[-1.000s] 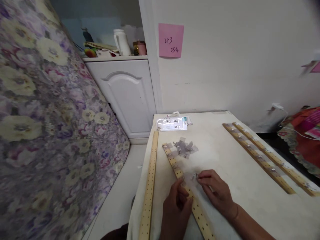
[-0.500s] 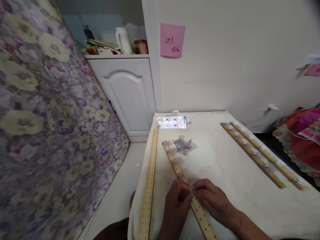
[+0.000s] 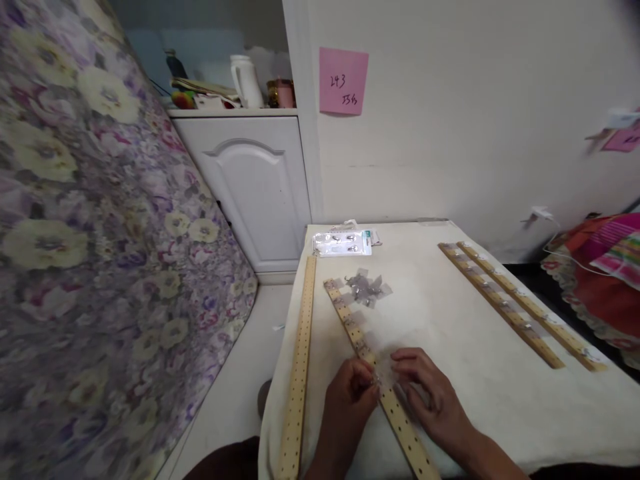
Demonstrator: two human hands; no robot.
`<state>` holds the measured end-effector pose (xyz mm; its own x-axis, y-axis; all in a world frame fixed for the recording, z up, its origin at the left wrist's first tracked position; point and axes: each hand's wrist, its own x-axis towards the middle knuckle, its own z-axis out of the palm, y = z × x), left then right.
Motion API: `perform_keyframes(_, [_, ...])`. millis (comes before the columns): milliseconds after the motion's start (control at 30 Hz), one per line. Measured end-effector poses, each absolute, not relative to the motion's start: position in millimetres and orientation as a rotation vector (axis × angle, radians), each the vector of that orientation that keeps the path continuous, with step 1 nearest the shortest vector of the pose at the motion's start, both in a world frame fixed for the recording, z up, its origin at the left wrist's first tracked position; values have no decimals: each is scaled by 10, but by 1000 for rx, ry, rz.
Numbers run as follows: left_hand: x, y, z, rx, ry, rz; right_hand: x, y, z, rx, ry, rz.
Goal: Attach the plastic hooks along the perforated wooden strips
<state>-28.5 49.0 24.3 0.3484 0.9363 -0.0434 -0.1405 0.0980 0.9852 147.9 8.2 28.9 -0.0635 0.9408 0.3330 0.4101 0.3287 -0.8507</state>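
A perforated wooden strip [image 3: 406, 427] lies slantwise on the table, with several small metal pieces on clear plastic squares along its far half. My left hand [image 3: 350, 393] is over the strip, thumb and forefinger pinched on a small shiny metal piece [image 3: 376, 379]; its exact kind is too small to tell. A clear plastic square [image 3: 386, 368] extends from that piece to the right. Beside the square is my right hand [image 3: 425, 393], its fingers loosely bent and apart, fingertips close to the plastic. Beyond the hands is a pile of clear squares with metal pieces [image 3: 367, 288].
Another perforated strip [image 3: 299, 360] lies along the table's left edge. Two strips with attached pieces [image 3: 493, 290] rest at the right. Clear packaging [image 3: 343, 244] sits at the back. A pale cloth [image 3: 480, 407] covers the table; a floral curtain [image 3: 125, 267] hangs left.
My right hand's fingertips have come away from the metal piece and loosened, uncovering the clear plastic square. My left hand has shifted slightly left, still pinching.
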Motion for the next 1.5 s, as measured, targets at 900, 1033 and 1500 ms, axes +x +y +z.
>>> perform_keyframes(900, [-364,449,216,1838,1311,685,1402,377,95,-1460,-1098,1324])
perform_keyframes(1033, [-371,484,247,1824,1288,645,1401,352,74,-1481,-1123,1274])
perform_keyframes(1500, [-332,493,217,1859,1287,660,1402,338,120,-1505,-1149,1229])
